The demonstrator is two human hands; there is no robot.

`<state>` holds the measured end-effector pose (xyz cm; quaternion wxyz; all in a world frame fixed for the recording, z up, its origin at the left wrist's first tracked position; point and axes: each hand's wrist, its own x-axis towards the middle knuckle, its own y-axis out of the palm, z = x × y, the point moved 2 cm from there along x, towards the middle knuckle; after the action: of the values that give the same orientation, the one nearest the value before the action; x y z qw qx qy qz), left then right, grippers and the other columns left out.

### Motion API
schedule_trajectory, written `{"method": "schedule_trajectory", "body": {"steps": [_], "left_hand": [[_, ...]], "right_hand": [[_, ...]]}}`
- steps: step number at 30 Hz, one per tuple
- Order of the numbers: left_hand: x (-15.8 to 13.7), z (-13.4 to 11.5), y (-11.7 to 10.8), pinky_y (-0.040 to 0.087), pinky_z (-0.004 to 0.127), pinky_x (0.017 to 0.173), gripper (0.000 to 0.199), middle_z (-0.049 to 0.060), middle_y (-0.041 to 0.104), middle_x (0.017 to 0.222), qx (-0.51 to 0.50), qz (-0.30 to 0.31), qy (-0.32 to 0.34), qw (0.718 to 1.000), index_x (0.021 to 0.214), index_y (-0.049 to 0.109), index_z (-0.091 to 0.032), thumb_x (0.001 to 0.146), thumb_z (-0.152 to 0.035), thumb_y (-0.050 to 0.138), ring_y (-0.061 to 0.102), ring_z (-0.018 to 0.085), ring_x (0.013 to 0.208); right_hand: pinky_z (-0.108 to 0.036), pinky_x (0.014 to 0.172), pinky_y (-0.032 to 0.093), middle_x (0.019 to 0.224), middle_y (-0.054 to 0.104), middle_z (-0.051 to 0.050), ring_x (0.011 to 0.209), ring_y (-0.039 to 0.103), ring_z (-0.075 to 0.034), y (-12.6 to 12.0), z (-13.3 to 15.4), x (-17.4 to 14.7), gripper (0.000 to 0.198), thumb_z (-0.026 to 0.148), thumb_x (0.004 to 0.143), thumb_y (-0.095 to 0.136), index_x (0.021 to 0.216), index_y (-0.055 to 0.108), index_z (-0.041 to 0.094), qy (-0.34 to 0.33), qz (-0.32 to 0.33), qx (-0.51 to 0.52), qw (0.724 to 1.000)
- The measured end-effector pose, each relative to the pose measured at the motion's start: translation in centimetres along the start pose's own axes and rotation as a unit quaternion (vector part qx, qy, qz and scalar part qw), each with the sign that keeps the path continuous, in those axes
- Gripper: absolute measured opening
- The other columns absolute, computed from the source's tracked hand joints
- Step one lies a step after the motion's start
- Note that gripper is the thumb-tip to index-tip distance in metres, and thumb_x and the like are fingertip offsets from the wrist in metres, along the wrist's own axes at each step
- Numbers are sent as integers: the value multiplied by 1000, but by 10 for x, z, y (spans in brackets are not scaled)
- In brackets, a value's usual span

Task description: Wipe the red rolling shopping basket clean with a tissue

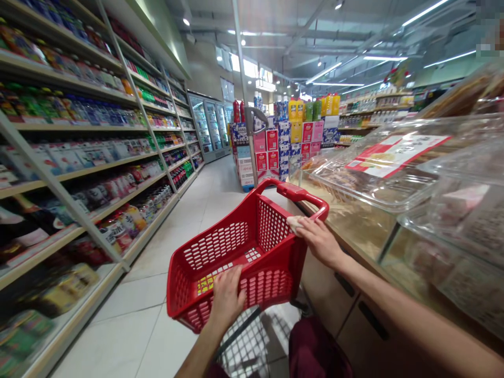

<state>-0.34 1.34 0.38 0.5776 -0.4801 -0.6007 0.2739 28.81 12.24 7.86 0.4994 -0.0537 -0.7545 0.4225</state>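
I see the red shopping cart (271, 262) standing in the aisle in the middle of my view, its basket tilted across the view and its handle (301, 194) toward the far right. The left hand (228, 294) rests over the near rim, fingers bent across the edge and thumb apart on the outer side, so I read it as a grip on the rim. The right hand (318, 240) has its fingers bent around a white cloth (296, 224), pressing it against the rim by the near end of the handle; I cannot tell how the thumb sits. Below the basket I make out a wire rack (248, 341), and beside it dark red clothing (317, 349).

To my right, close to the cart, runs a pale surface (346, 228) with clear plastic boxes (409, 191) stacked on it, one bearing a red and white label (397, 153). To my left, shelves (79, 126) of bottles and packets line the tiled floor (147, 331). Farther ahead stand stacked cartons (271, 155) topped with bottles (297, 110), and glass-door coolers (210, 126) beyond them on the left.
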Motion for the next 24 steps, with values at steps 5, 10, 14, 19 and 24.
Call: {"method": "schedule_trajectory", "body": {"steps": [5, 10, 14, 19, 24], "left_hand": [[1, -3, 0, 26, 40, 94, 52, 8, 52, 118, 1, -3, -4, 1000, 118, 41, -16, 66, -14, 43, 44, 21, 109], [3, -4, 0, 27, 40, 94, 53, 8, 52, 118, -11, 3, -15, 1000, 119, 41, -17, 66, -13, 43, 44, 21, 109], [4, -6, 0, 26, 41, 95, 55, 9, 51, 120, -17, 11, -17, 1000, 121, 38, -17, 66, -13, 43, 43, 22, 110], [5, -7, 1, 26, 41, 95, 55, 9, 50, 121, -3, 12, -17, 1000, 122, 39, -15, 67, -14, 43, 42, 22, 111], [4, -8, 2, 25, 40, 97, 57, 9, 49, 123, 13, 19, -19, 1000, 124, 37, -14, 67, -14, 43, 41, 22, 112]], "right_hand": [[-43, 92, 30, 117, 53, -14, 112, 43, -24, 2, -3, 7, 30, 18, 83, 36, 100, 61, 15, 126, -37, -38, 991], [-38, 98, 25, 120, 53, -5, 116, 40, -19, 9, 42, 3, 32, 14, 84, 34, 104, 59, 21, -28, 20, 11, 999], [-43, 94, 27, 120, 51, -11, 114, 41, -24, 5, 28, 11, 31, 16, 84, 35, 106, 57, 16, 90, 24, -23, 995], [-41, 97, 25, 124, 49, -8, 118, 37, -22, 17, 59, 6, 34, 12, 82, 35, 107, 57, 19, 26, 39, 24, 999], [-41, 97, 26, 122, 50, -6, 117, 40, -21, 15, 54, 6, 33, 13, 83, 36, 107, 57, 21, 18, 51, 23, 998]]}}
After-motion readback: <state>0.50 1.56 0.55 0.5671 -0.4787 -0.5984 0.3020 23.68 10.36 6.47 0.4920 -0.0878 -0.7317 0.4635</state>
